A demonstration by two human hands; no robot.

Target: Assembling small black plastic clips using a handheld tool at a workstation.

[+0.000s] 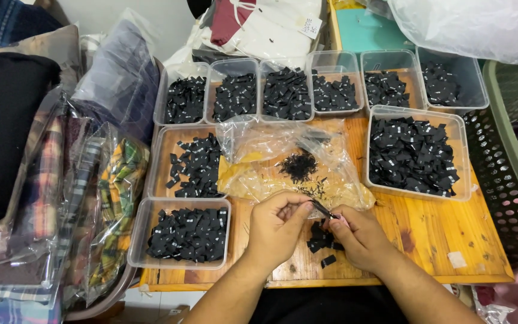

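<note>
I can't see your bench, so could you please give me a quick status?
Both hands pinch one black label. Small label pile beneath. Plastic bag just beyond.

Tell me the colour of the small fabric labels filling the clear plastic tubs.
Black, some with tiny white marks. The head view shows it best, in the large clear plastic tub of small fabric labels.

both hands (316, 225) meet, fingertips pinched together.

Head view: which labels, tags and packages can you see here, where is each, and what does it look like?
Small black fabric labels: heaped in clear tubs, pale marks.
Label strip: black, pinched between left hand and right hand.
Clear plastic bag: table centre, crumpled.
White paper tag: top, on pale cloth.
Bagged plaid garments: left, clear wrap.
</note>
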